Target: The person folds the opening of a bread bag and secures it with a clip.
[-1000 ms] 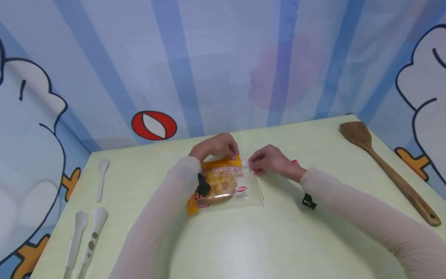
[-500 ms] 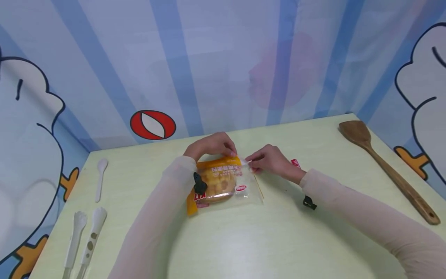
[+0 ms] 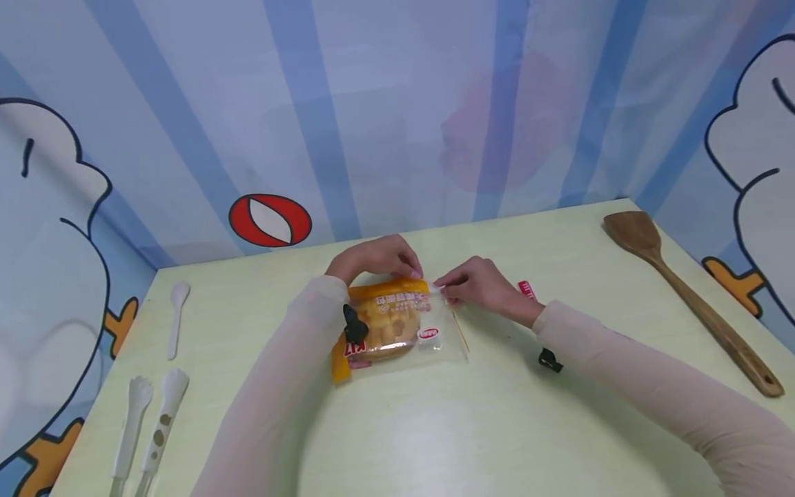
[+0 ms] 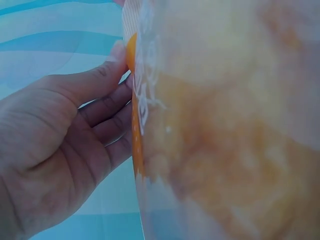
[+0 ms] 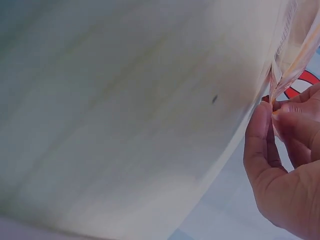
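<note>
A bread bag (image 3: 428,352), part orange and part clear plastic, lies at the middle of the table with a golden-brown bread (image 3: 391,328) visible through it. My left hand (image 3: 379,257) pinches the orange far edge near the bag's right part; in the left wrist view, the thumb and fingers of this left hand (image 4: 55,130) meet at that edge. Close by, my right hand (image 3: 484,286) pinches the bag's far right corner. Gathered plastic (image 5: 276,82) shows between the right hand's fingertips in the right wrist view.
A red and white strip (image 3: 526,290) sits behind the right wrist. Along the table's (image 3: 397,442) right side lies a wooden spatula (image 3: 686,293). At left are a small white spoon (image 3: 177,314) and two white-handled utensils, one plain (image 3: 130,428), one spotted (image 3: 163,422). A striped backdrop (image 3: 397,124) rises behind.
Both hands keep their grip on the bag. The right fingers have shifted slightly left along its corner, and the left forearm has moved slightly left. More of the red strip shows.
</note>
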A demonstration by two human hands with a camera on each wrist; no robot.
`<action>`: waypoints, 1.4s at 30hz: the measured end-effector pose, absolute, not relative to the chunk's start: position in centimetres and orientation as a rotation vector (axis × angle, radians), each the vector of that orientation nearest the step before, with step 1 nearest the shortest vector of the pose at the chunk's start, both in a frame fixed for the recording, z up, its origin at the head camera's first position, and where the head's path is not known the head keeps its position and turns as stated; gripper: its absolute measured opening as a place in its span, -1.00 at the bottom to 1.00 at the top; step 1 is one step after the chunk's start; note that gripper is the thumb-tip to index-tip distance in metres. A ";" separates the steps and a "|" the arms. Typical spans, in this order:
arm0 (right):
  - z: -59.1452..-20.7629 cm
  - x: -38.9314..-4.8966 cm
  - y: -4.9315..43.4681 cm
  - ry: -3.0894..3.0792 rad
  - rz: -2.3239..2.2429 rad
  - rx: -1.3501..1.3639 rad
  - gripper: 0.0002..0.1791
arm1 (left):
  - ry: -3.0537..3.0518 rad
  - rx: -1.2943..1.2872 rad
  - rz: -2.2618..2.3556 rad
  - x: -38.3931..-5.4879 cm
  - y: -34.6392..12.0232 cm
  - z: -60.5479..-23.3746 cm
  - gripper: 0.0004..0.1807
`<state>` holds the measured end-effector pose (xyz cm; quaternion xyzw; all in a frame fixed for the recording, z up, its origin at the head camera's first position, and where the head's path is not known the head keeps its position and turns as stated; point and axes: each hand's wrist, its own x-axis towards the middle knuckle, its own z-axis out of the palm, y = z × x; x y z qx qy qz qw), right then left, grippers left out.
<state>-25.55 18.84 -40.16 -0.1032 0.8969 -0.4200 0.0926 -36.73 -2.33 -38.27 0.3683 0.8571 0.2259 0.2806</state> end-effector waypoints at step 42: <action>-40.2 -26.3 17.7 2.481 -1.237 -0.074 -0.79 | 2.347 0.938 0.543 -36.3 -2.4 -38.3 -0.83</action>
